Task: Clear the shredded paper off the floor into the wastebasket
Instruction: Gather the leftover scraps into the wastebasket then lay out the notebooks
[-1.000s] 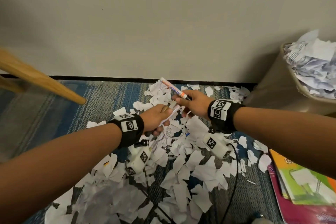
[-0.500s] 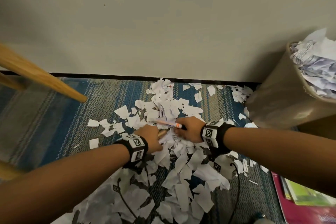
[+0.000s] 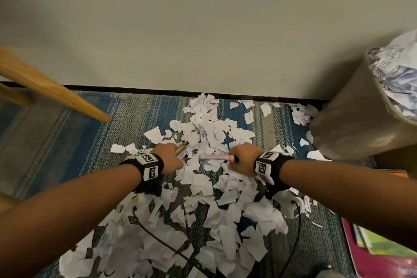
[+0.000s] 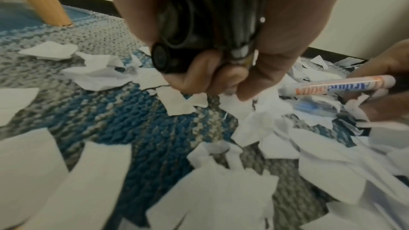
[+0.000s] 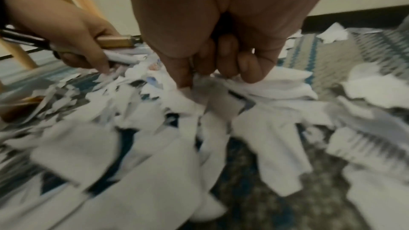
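White shredded paper (image 3: 203,187) lies thick on the blue-grey carpet in front of me. A tan wastebasket (image 3: 352,124), heaped with paper, stands at the right against the wall. My left hand (image 3: 178,160) is down on the pile and grips a bundle of dark pens (image 4: 175,50) and a gold pen (image 3: 181,148); its curled fingertips touch the scraps. My right hand (image 3: 234,162), a little to the right, holds a white and orange marker (image 3: 215,157) lying level, and its curled fingers (image 5: 250,69) pinch paper scraps underneath.
A wooden chair leg (image 3: 56,95) slants in at the left. Books (image 3: 383,250) lie at the lower right, with an orange notebook (image 3: 394,174) behind the wastebasket. Black cables (image 3: 293,228) run over the paper near me. The wall's black baseboard (image 3: 135,90) bounds the carpet.
Both hands have dropped from above the pile onto the paper and moved slightly apart. The marker turned from pointing up-left to lying level.
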Action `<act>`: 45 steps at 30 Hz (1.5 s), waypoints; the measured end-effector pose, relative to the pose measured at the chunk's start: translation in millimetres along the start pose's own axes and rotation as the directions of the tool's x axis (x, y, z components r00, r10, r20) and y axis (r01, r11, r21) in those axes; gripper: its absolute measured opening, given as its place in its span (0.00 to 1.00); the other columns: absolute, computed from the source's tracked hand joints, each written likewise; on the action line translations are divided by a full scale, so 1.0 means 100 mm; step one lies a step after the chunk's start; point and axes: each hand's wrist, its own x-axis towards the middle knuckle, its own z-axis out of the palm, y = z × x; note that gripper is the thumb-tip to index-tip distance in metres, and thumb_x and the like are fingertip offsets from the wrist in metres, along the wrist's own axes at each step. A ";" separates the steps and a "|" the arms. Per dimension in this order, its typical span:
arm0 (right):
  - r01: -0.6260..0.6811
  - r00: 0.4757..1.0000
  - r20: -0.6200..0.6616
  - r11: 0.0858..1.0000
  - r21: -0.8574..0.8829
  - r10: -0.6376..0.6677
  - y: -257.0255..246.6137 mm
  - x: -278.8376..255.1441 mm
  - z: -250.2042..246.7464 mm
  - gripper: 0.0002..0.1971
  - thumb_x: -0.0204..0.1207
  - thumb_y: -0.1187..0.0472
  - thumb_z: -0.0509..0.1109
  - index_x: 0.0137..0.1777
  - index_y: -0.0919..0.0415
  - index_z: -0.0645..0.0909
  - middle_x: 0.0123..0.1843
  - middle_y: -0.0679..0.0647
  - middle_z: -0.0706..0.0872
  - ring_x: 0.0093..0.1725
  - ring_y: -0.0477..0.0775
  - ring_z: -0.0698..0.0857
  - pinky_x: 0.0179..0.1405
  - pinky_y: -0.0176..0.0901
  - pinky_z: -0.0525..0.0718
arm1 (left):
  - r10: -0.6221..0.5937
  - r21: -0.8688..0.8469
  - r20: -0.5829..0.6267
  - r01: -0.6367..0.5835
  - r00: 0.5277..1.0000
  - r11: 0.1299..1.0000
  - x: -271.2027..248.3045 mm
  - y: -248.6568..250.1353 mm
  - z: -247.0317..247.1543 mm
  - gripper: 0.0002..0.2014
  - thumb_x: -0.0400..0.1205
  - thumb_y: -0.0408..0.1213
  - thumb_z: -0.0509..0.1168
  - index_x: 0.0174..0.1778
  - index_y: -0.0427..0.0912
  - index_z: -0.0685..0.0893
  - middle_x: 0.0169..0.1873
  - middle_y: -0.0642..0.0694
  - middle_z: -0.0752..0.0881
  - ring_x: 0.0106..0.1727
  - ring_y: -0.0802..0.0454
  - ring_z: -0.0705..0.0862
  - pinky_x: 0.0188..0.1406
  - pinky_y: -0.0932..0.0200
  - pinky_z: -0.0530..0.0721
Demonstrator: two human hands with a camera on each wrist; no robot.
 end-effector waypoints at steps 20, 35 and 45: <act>-0.201 0.917 -0.289 0.943 0.264 0.276 0.42 -0.09 -0.26 0.15 0.85 0.48 0.54 0.63 0.57 0.70 0.43 0.56 0.83 0.41 0.59 0.82 0.40 0.45 0.77 | 0.593 0.248 0.063 -0.589 0.802 0.769 -0.09 0.92 0.29 0.13 0.79 0.36 0.60 0.58 0.50 0.79 0.54 0.50 0.82 0.55 0.46 0.82 0.50 0.49 0.82; -0.138 0.939 -0.296 0.979 0.149 0.178 0.38 0.59 -0.70 0.07 0.82 0.59 0.58 0.53 0.56 0.77 0.49 0.58 0.84 0.43 0.60 0.79 0.39 0.43 0.74 | 0.223 -0.139 -0.067 -0.230 0.973 0.963 0.07 0.79 -0.22 0.12 0.74 0.46 0.73 0.45 0.43 0.82 0.37 0.48 0.81 0.36 0.51 0.82 0.35 0.59 0.79; -0.120 0.964 -0.234 0.992 0.040 0.126 0.20 1.36 -0.76 0.25 0.75 0.57 0.68 0.74 0.46 0.74 0.67 0.58 0.73 0.60 0.66 0.80 0.63 0.54 0.80 | -0.025 -0.753 -0.119 -0.074 0.993 0.653 0.20 0.13 -0.34 0.23 0.74 0.43 0.77 0.27 0.45 0.67 0.23 0.48 0.67 0.23 0.49 0.72 0.19 0.65 0.72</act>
